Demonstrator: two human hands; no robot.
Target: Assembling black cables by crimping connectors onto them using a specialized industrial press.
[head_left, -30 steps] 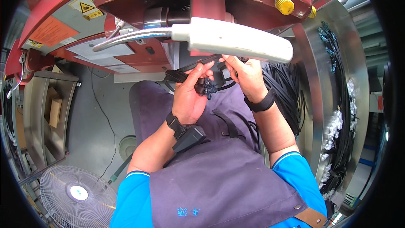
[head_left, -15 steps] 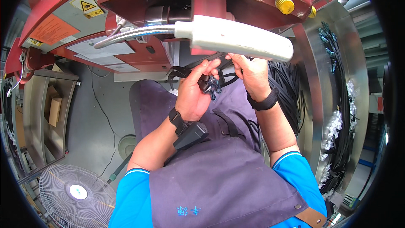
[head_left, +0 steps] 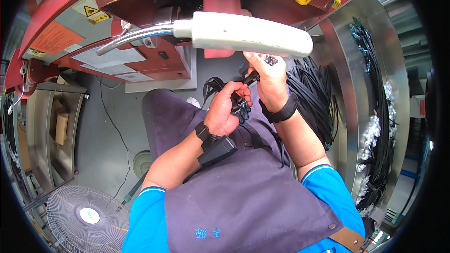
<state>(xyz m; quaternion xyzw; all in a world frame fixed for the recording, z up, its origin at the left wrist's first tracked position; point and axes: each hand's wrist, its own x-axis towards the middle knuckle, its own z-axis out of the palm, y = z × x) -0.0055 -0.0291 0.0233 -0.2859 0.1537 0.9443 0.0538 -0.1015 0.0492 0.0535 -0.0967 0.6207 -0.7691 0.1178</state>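
My left hand (head_left: 222, 112) is closed around a small bunch of black cables (head_left: 213, 85) whose dark ends with blue tips (head_left: 243, 113) stick out below the fingers. Just up and to the right, my right hand (head_left: 272, 82) is closed too, pinching a black cable end (head_left: 254, 76) that runs between both hands. Over the right fingertips hangs a white lamp head (head_left: 251, 35) on a bendable metal neck (head_left: 136, 35), and it hides part of the red machine (head_left: 220, 0) behind. What lies inside each grip is partly covered by the fingers.
A thick bundle of black cables (head_left: 311, 98) hangs right of my right forearm. Further right, a metal trough (head_left: 347, 112) holds more cables with blue ends and clear plastic. At lower left stand a fan (head_left: 89, 215) and a metal shelf (head_left: 40, 126) with a cardboard box (head_left: 61, 127).
My left hand has moved right, closer to my right hand, and its fingers have closed further. More of a dark cable end now shows at my right fingers. The whole view has shifted slightly.
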